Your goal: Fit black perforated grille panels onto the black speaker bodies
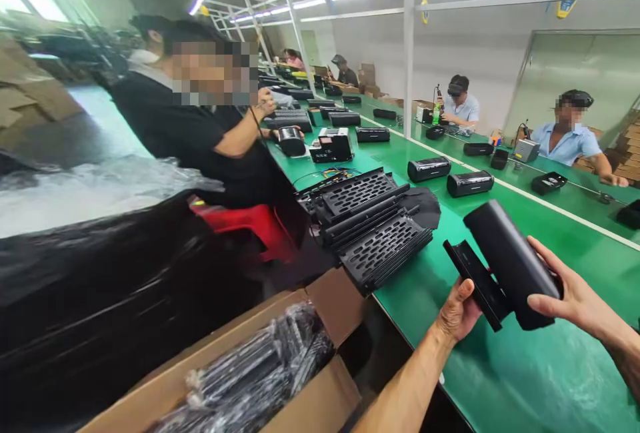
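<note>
Over the green table, my right hand (565,290) grips the lower end of a black rounded speaker housing (510,260), thumb on the near side and fingers over the far edge. My left hand (460,310) is closed around a flat black plastic panel (477,283) with raised edges. The panel is tilted and lies close along the left side of the housing; whether they touch is hard to tell. Left of my hands, black perforated grille panels (385,240) are stacked at the table edge, with dark cloth-like material (425,206) beside them.
A cardboard box (345,306) holding plastic-wrapped black parts (260,366) stands below the table edge. Finished-looking black speakers (470,183) sit along the green table (575,366). A co-worker (200,126) sits at the left near a red stool (250,223); others work across the table.
</note>
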